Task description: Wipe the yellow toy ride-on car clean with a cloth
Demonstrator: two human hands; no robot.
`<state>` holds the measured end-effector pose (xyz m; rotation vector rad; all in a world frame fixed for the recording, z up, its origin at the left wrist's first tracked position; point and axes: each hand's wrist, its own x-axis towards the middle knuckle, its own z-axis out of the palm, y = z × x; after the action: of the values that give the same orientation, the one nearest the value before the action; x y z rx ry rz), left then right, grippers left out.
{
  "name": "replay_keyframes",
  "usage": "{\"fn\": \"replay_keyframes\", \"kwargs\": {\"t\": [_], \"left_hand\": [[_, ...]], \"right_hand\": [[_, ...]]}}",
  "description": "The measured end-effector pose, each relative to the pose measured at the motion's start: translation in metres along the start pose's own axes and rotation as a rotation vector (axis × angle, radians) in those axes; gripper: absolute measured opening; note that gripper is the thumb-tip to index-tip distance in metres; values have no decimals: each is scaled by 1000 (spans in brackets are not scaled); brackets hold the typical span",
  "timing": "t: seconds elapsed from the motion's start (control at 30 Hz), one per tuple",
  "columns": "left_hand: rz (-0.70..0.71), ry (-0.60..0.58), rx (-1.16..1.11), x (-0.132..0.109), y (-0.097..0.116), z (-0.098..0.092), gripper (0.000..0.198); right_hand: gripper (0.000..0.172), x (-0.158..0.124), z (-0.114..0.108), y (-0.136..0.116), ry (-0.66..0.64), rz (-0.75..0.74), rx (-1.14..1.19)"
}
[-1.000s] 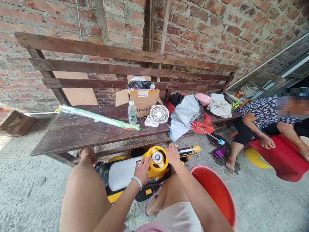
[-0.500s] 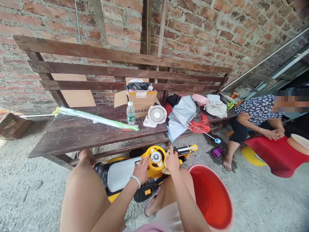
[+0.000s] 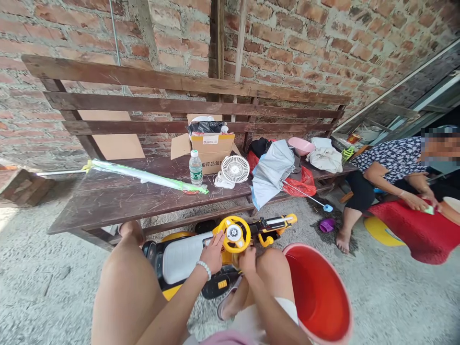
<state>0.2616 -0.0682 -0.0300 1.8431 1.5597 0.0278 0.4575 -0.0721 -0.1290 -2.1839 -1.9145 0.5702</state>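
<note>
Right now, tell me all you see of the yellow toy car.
The yellow-and-black plastic ride-on toy car sits on the floor between the person's legs. It has a white seat, a yellow steering wheel and black wheels. The left hand rests at the seat's front; the right hand touches it below the wheel.

"What stands behind the scene?"
"A bare red brick wall (image 3: 305, 48) with a dark wooden post (image 3: 215, 43), and before it a long plank bench (image 3: 108, 211) with a slatted back."
"And below and to the right?"
"Rough grey concrete floor (image 3: 53, 287), sunlit at far left; a glazed panel (image 3: 406, 91) slants along the right."
</note>
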Motion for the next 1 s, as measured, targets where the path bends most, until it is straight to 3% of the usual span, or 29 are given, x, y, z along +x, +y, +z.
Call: {"fn": "replay_keyframes", "kwargs": {"t": [0.1,0.23,0.3,0.4,0.57,0.67,0.77,0.9,1.0], "left_hand": [[29,-8,-8,-5,-2,0,90],[12,-6,-44,-14,-9,4,85],[-24,25,-81,-17,-14,7,83],[-64,106,-139,-18,-24,5,79],[-132,286,-196,-21,-62,-19,71],[-258,454,-196,-25,-94,-37,64],[-383,532,-234,-25,-116,-46,60],[-392,505,-262,-22,-110,-36,59],[-270,462,-229,-23,-82,-22,67]], "right_hand": [[59,-28,24,-28,-138,119,-96],[71,-47,43,-48,-343,68,-72],[64,-45,40,-44,-312,82,12],[56,-27,24,-28,-130,186,71],[69,17,-1,-13,1,416,80],[74,19,6,-19,-3,531,157],[56,-3,28,-28,-59,462,206],[46,-29,49,-27,-95,283,193],[50,-18,39,-13,-23,290,170]]}}
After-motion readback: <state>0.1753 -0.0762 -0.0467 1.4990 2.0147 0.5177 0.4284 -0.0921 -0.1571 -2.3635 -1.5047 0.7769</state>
